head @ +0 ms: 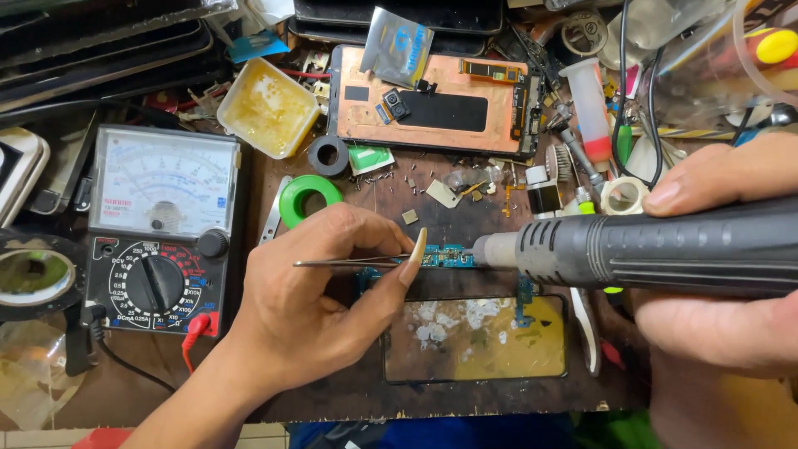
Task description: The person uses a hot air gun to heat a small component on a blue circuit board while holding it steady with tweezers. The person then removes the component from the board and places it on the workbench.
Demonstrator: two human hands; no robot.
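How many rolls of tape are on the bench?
3: a green roll above the left hand, a black roll behind it, a pale roll near the right hand. Clutter may hide others.

Blue circuit board (pixel 446 256), green tape roll (pixel 307 198)

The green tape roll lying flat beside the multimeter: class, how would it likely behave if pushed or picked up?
The green tape roll lies flat on its side, so a push would probably slide it rather than roll it. Its open centre and thin ring suggest it is light. It looks stiff enough to keep its shape when pinched between fingers.
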